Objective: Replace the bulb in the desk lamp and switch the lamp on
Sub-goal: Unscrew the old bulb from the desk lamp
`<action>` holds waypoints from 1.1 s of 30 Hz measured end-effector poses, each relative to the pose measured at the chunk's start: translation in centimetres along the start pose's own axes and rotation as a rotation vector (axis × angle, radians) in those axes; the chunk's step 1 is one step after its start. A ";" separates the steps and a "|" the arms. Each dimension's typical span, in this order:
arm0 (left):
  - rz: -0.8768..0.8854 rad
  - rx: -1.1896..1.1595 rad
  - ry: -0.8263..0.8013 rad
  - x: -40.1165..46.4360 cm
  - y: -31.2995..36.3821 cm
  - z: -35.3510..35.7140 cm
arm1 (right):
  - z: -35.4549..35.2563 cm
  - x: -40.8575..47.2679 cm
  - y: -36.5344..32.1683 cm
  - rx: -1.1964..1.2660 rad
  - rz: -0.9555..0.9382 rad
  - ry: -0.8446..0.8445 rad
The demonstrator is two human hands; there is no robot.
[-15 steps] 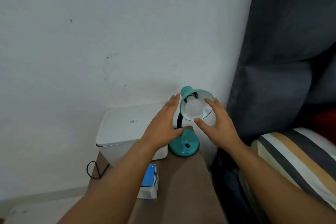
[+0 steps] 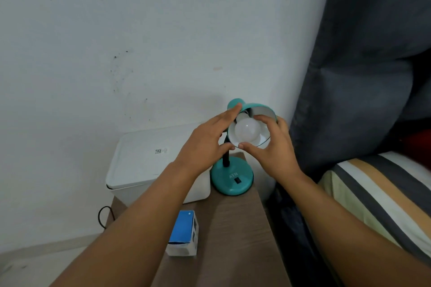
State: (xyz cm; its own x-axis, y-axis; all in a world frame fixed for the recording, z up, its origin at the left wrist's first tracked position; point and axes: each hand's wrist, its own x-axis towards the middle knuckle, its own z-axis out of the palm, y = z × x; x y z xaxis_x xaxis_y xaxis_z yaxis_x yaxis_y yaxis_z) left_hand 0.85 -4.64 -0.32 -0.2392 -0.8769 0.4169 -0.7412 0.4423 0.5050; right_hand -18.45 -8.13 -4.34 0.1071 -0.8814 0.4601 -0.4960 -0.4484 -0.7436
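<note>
A teal desk lamp [image 2: 232,178] stands at the back of a brown table [image 2: 235,235], its shade [image 2: 262,109] tipped towards me. A white bulb [image 2: 246,131] sits inside the shade. My left hand [image 2: 204,144] holds the shade's left side, with straight fingers along the top and the thumb at the lower rim. My right hand [image 2: 274,148] reaches in from the right. Its index finger curls over the top of the bulb and its thumb lies just below it. A black rocker switch [image 2: 237,180] is on the lamp's base.
A white lidded box [image 2: 151,161] stands left of the lamp, against the wall. A blue and white carton [image 2: 184,233] lies on the table near my left forearm. A black cable [image 2: 102,216] loops off the table's left edge. A striped bed [image 2: 384,196] and a dark headboard [image 2: 361,77] are to the right.
Both hands have closed in on the lamp head. The right fingers, spread beside the shade before, now curl in over the bulb.
</note>
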 end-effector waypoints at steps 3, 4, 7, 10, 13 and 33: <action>0.030 0.052 -0.011 0.1 -0.2 0.1 | 0.0 0.0 -0.1 0.008 -0.002 0.010; 0.029 0.053 -0.010 0.2 -0.3 0.2 | 0.0 0.0 -0.1 0.012 -0.003 0.010; 0.024 0.011 0.011 0.2 -0.6 0.4 | -0.1 -0.1 -0.1 -0.005 -0.037 -0.015; 0.021 -0.031 0.020 0.1 -0.6 0.5 | -0.2 -0.3 0.0 -0.027 -0.054 -0.046; 0.019 -0.026 0.015 0.2 -0.5 0.5 | -0.2 -0.3 0.0 0.005 -0.040 -0.061; -0.033 -0.059 0.002 0.4 0.0 0.3 | 0.4 0.1 -0.2 0.058 0.069 -0.001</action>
State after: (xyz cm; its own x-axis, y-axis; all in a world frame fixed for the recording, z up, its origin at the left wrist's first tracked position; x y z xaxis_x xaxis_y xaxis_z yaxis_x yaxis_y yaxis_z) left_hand 0.55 -5.04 -0.43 -0.2138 -0.8910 0.4005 -0.7105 0.4232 0.5622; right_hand -18.02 -8.19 -4.39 0.0752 -0.9104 0.4069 -0.4518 -0.3949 -0.8000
